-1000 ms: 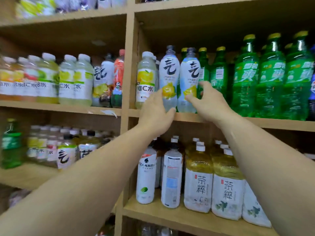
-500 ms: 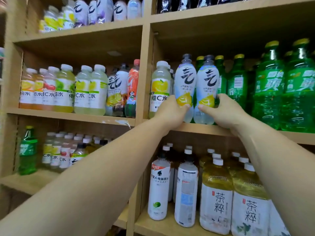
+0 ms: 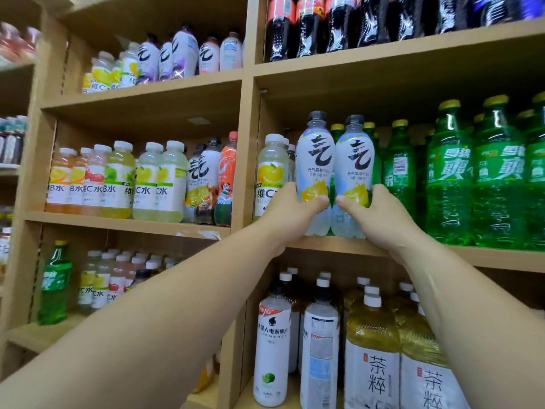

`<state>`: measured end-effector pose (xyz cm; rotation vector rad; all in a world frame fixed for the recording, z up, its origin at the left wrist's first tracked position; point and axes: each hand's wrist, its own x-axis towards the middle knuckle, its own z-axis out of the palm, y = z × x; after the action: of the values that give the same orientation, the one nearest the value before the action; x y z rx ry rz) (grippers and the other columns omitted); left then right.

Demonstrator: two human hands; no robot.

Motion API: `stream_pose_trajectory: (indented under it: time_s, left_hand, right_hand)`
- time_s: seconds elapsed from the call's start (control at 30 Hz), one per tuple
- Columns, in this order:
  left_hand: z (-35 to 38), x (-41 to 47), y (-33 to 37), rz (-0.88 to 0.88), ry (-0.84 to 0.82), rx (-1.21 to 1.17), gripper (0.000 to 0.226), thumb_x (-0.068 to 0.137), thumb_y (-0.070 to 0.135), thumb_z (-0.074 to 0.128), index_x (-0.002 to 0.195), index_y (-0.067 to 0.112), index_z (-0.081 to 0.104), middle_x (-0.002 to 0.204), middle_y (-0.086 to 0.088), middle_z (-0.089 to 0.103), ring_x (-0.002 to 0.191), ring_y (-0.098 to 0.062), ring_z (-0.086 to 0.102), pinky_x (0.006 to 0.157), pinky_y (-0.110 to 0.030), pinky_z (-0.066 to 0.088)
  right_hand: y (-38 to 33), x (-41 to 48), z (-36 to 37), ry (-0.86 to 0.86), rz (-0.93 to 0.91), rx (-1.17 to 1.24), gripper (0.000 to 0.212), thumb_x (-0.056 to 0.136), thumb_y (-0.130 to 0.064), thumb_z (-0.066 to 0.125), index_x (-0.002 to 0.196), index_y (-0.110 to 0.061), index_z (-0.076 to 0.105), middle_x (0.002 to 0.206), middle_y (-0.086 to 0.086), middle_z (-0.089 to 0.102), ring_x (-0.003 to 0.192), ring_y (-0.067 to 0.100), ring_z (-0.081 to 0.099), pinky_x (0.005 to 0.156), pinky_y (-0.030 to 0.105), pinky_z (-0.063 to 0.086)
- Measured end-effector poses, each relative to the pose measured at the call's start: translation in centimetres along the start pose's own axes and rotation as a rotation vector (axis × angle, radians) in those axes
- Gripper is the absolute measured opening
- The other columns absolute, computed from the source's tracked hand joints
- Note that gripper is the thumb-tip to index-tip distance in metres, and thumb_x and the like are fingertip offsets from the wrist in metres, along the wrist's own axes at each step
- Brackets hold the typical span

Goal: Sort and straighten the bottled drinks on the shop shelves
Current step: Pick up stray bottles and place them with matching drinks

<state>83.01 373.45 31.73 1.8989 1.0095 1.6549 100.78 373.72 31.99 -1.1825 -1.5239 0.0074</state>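
Two white sparkling-water bottles with a black brush character and a lemon picture stand side by side at the front of the middle right shelf [image 3: 324, 245]. My left hand [image 3: 290, 212] is wrapped around the lower part of the left bottle [image 3: 315, 156]. My right hand [image 3: 376, 215] grips the lower part of the right bottle [image 3: 355, 159]. Both bottles stand upright with labels facing me. A pale yellow vitamin C water bottle [image 3: 271, 169] stands just left of them, and green soda bottles [image 3: 451, 178] fill the shelf to the right.
The middle left shelf holds several vitamin water bottles [image 3: 118, 181] and an orange bottle [image 3: 227, 178]. Cola bottles [image 3: 309, 25] stand on the top right shelf. Large tea bottles [image 3: 374, 349] and white electrolyte bottles [image 3: 272, 343] fill the lower right shelf. A wooden upright [image 3: 244, 172] divides the bays.
The view has tilted upward and closer to the shelves. Both hands have closed more firmly around the bases of the two white bottles, which stand closer together.
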Motion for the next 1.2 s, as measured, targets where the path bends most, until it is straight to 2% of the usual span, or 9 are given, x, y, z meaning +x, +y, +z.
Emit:
stream_pose_trajectory:
  time_s: [0.1, 0.3, 0.43, 0.53, 0.63, 0.77, 0.97, 1.03, 1.2]
  left_hand:
    - [-0.5, -1.2, 0.5, 0.069, -0.018, -0.014, 0.018, 0.095, 0.029, 0.071, 0.110, 0.030, 0.062, 0.112, 0.005, 0.072, 0.103, -0.014, 0.070, 0.090, -0.037, 0.060]
    - [-4.1, -3.0, 0.9, 0.143, 0.043, -0.039, 0.020, 0.096, 0.032, 0.069, 0.113, 0.026, 0.060, 0.108, 0.007, 0.071, 0.097, -0.009, 0.070, 0.085, -0.034, 0.060]
    - [-9.0, -3.6, -0.1, 0.143, 0.123, -0.024, 0.033, 0.090, 0.044, 0.068, 0.117, 0.027, 0.062, 0.110, 0.006, 0.072, 0.100, -0.011, 0.069, 0.091, -0.042, 0.059]
    - [-13.1, -4.2, -1.9, 0.153, 0.133, -0.033, 0.015, 0.095, 0.033, 0.068, 0.108, 0.029, 0.062, 0.107, 0.007, 0.073, 0.100, -0.011, 0.070, 0.093, -0.044, 0.058]
    - [-17.7, -5.4, -4.5, 0.140, 0.107, -0.026, 0.020, 0.096, 0.029, 0.068, 0.115, 0.029, 0.062, 0.110, 0.007, 0.074, 0.101, -0.010, 0.071, 0.095, -0.045, 0.058]
    - [-24.6, -8.0, -8.5, 0.101, 0.068, -0.003, 0.029, 0.093, 0.034, 0.071, 0.121, 0.032, 0.063, 0.113, 0.011, 0.074, 0.103, -0.008, 0.072, 0.092, -0.045, 0.059]
    - [-34.6, -11.5, -16.0, 0.012, 0.097, 0.001, 0.024, 0.094, 0.024, 0.071, 0.114, 0.032, 0.063, 0.105, 0.018, 0.074, 0.095, -0.001, 0.071, 0.079, -0.029, 0.055]
    - [-37.5, -12.2, -18.7, -0.033, 0.097, 0.003, 0.025, 0.095, 0.024, 0.071, 0.116, 0.034, 0.062, 0.107, 0.019, 0.074, 0.097, -0.002, 0.071, 0.083, -0.031, 0.056]
    - [-43.0, -12.9, -24.9, -0.147, 0.106, -0.014, 0.029, 0.095, 0.026, 0.071, 0.122, 0.028, 0.061, 0.113, 0.012, 0.074, 0.103, -0.008, 0.072, 0.094, -0.046, 0.058]
  right_hand:
    - [-0.3, -0.5, -0.1, 0.011, -0.029, 0.039, 0.048, 0.089, -0.053, 0.071, 0.114, -0.015, 0.054, 0.106, 0.001, 0.065, 0.095, 0.024, 0.064, 0.077, 0.039, 0.050]
    - [-1.6, -2.1, 0.6, 0.111, -0.069, 0.165, 0.037, 0.094, -0.045, 0.069, 0.113, -0.019, 0.052, 0.108, 0.002, 0.063, 0.097, 0.024, 0.062, 0.075, 0.034, 0.042]
    - [-4.1, -3.3, 2.8, 0.171, -0.081, 0.328, 0.025, 0.095, -0.042, 0.068, 0.108, -0.022, 0.058, 0.098, -0.009, 0.066, 0.095, 0.021, 0.066, 0.072, 0.032, 0.046]
    - [-6.5, -4.4, 5.4, 0.154, -0.115, 0.377, 0.030, 0.089, -0.047, 0.072, 0.106, -0.026, 0.060, 0.101, -0.011, 0.069, 0.096, 0.015, 0.069, 0.079, 0.033, 0.052]
    - [-9.0, -6.1, 9.0, 0.102, -0.139, 0.378, 0.021, 0.093, -0.042, 0.072, 0.106, -0.029, 0.061, 0.105, -0.012, 0.071, 0.094, 0.007, 0.069, 0.081, 0.030, 0.054]
    - [-12.4, -9.5, 15.4, 0.029, -0.125, 0.431, 0.028, 0.093, -0.042, 0.072, 0.112, -0.025, 0.061, 0.101, -0.013, 0.071, 0.084, -0.007, 0.067, 0.066, 0.011, 0.049]
    - [-15.6, -15.1, 26.4, -0.085, -0.047, 0.488, 0.028, 0.093, -0.040, 0.071, 0.117, -0.034, 0.058, 0.111, -0.017, 0.070, 0.096, -0.006, 0.067, 0.078, 0.021, 0.055]
    - [-16.1, -16.6, 30.0, -0.103, -0.011, 0.471, 0.026, 0.092, -0.042, 0.072, 0.113, -0.037, 0.057, 0.109, -0.018, 0.069, 0.095, -0.007, 0.066, 0.079, 0.024, 0.054]
    - [-16.8, -19.2, 37.8, -0.202, 0.048, 0.437, 0.030, 0.094, -0.036, 0.071, 0.117, -0.033, 0.053, 0.111, -0.020, 0.065, 0.094, -0.011, 0.064, 0.071, 0.013, 0.053]
